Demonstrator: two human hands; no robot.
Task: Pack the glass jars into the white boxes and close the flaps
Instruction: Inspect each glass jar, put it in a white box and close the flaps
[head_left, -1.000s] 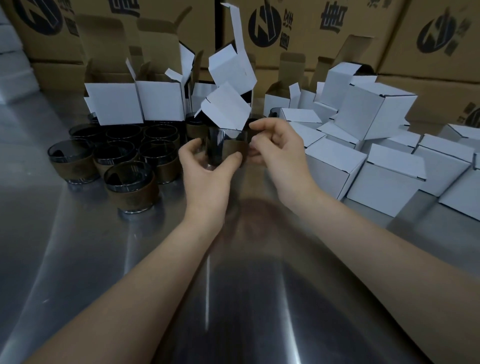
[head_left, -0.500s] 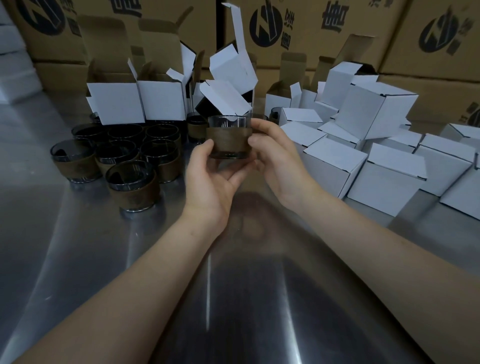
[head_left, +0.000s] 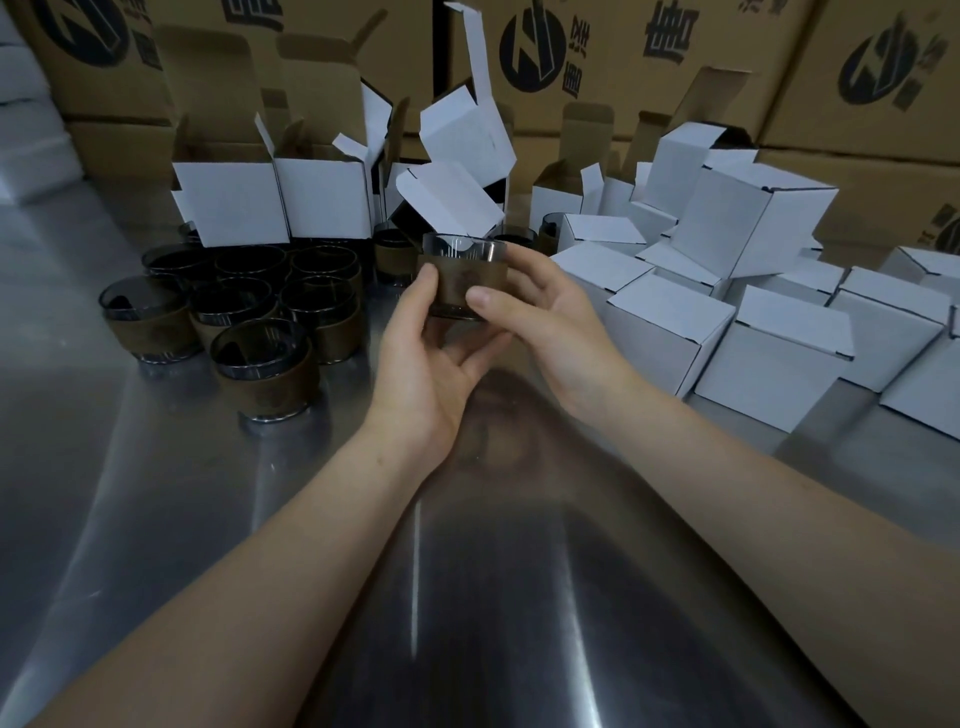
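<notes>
Both hands hold one glass jar (head_left: 464, 278) above the steel worktop (head_left: 156, 493), just right of the jar cluster (head_left: 244, 317). The left hand (head_left: 431, 358) cups it from below, fingers curled round it, and the right hand (head_left: 550, 317) pinches its brown band. Closed white boxes (head_left: 670, 327) lie right of the jar.

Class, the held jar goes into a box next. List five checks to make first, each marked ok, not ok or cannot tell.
1. Grip: left hand and right hand both hold the glass jar: ok.
2. Jar upright, mouth up: ok.
3. Jar lifted off the steel table: ok.
4. An open white box with its flaps up stands within view: ok.
5. That box is empty inside: cannot tell.
</notes>
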